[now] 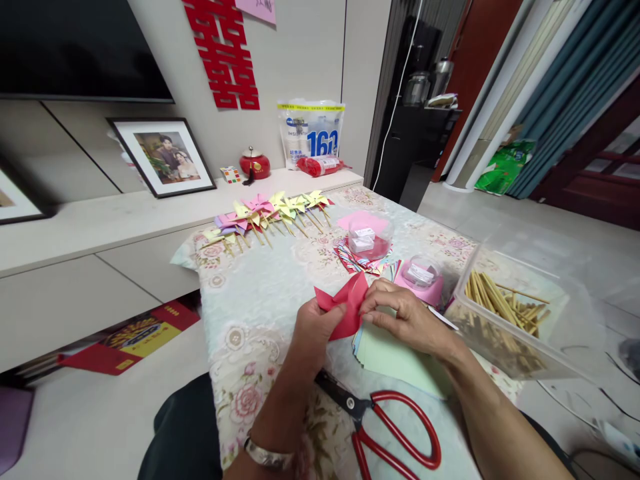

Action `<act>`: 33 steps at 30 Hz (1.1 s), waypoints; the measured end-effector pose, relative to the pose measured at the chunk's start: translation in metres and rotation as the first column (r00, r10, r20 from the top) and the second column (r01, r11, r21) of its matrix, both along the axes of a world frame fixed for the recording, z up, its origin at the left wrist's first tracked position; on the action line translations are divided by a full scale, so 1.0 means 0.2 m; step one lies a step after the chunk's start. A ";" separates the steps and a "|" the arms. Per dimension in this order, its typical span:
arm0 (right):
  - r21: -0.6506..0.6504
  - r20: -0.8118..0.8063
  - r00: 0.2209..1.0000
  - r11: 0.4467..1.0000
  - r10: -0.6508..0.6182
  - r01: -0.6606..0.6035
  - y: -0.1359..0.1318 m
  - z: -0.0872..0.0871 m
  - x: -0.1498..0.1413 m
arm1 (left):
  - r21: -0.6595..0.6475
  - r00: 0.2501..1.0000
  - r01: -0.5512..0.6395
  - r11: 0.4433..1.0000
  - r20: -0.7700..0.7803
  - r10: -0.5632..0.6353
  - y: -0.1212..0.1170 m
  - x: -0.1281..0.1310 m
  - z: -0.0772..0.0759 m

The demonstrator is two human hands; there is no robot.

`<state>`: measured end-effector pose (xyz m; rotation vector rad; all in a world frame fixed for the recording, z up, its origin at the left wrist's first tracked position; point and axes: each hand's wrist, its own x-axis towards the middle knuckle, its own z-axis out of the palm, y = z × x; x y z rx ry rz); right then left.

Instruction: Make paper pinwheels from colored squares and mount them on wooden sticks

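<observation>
A red sheet of paper point(345, 313), partly folded with points curling up, is held between my hands over the table. My left hand point(320, 327) grips its left side, thumb on top. My right hand point(400, 313) pinches the paper's right edge with closed fingertips. Beneath my right hand lies a stack of pale green paper point(395, 353). Red-handled scissors point(370, 407) rest on the cloth near my left forearm, their blade tips partly hidden. Finished paper pinwheels point(270, 210) on sticks lie in a row at the table's far side.
A clear plastic bin point(505, 333) of wooden sticks point(500, 300) stands at the right. Two round clear containers point(370, 237) sit beyond my hands, by patterned paper strips point(355, 260). Behind the table runs a white cabinet point(150, 213) bearing a framed photo point(170, 160) and red jar point(255, 165).
</observation>
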<state>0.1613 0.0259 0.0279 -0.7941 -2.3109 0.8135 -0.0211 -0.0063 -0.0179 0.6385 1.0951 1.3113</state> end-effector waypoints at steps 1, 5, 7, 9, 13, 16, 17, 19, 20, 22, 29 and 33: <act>-0.007 0.009 1.000 1.000 -0.016 0.016 0.00 0.00 -0.01 | -0.001 1.000 0.006 1.000 0.001 -0.006 0.00 0.00 0.00; -0.026 0.022 0.998 0.997 -0.066 0.066 -0.02 -0.01 -0.03 | 0.008 1.000 0.030 1.000 -0.010 -0.029 0.00 0.00 0.00; -0.031 0.030 0.995 0.995 -0.091 0.092 -0.02 -0.01 -0.04 | 0.018 0.999 0.046 0.999 -0.022 -0.045 0.00 0.01 -0.01; -0.038 0.041 0.992 0.992 -0.121 0.123 -0.03 -0.02 -0.05 | 0.027 0.998 0.054 0.998 -0.032 -0.054 0.00 0.01 -0.01; -0.053 0.063 0.982 0.982 -0.179 0.182 -0.03 -0.02 -0.07 | 0.031 0.998 0.056 0.998 -0.038 -0.055 -0.01 0.01 -0.01; -0.066 0.075 0.976 0.976 -0.202 0.207 -0.03 -0.03 -0.08 | 0.022 0.997 0.057 0.998 -0.044 -0.056 -0.01 0.01 -0.01; -0.071 0.079 0.975 0.974 -0.209 0.214 -0.03 -0.03 -0.08 | 0.017 0.997 0.056 0.998 -0.053 -0.055 -0.01 0.01 0.00; -0.082 0.090 0.971 0.970 -0.221 0.228 -0.03 -0.04 -0.08 | 0.009 0.996 0.061 0.998 -0.071 -0.060 -0.01 0.01 0.00; -0.088 0.097 0.969 0.968 -0.228 0.236 -0.03 -0.05 -0.08 | 0.006 0.995 0.067 0.998 -0.077 -0.067 -0.01 0.01 0.00; -0.108 0.111 0.966 0.963 -0.235 0.247 -0.03 -0.05 -0.08 | 0.002 0.993 0.083 0.997 -0.083 -0.083 -0.01 0.01 0.00; -0.153 0.139 0.962 0.954 -0.237 0.258 -0.03 -0.08 -0.08 | -0.018 0.992 0.081 0.997 -0.100 -0.083 -0.01 0.02 0.00; -0.180 0.163 0.957 0.947 -0.239 0.267 -0.03 -0.07 -0.08 | -0.016 0.988 0.099 0.995 -0.116 -0.100 -0.01 0.01 -0.01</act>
